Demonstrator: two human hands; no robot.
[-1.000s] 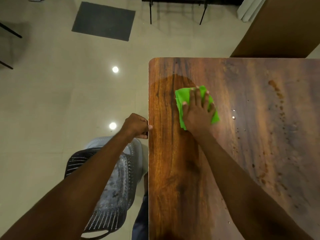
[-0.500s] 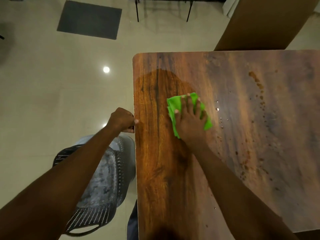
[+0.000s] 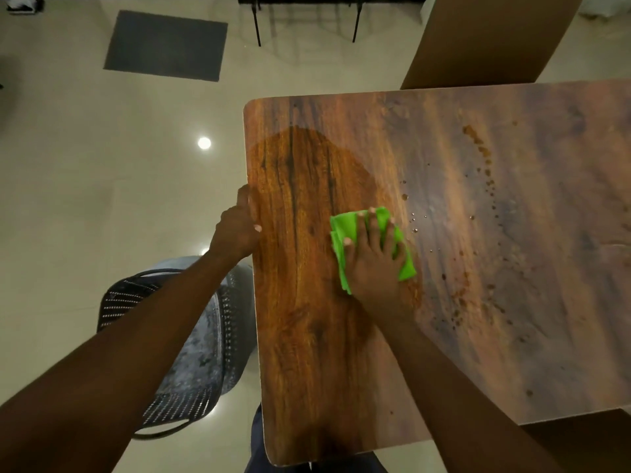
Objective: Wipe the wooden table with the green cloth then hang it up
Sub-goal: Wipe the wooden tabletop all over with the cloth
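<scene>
On the left part of the tabletop [image 3: 307, 353] the green cloth [image 3: 341, 230] is pressed flat under the right hand [image 3: 370, 264], fingers spread, palm bearing down rather than clenched. Since a second ago the cloth has been drawn nearer the person, away from the far corner, and the dark wet patch [image 3: 307, 172] is left behind it. The left hand [image 3: 237, 230] has its grip closed on the tabletop's left edge as before. Droplets and brown stains [image 3: 478, 151] to the right are judged untouched, so wiping is partly done; hanging remains.
</scene>
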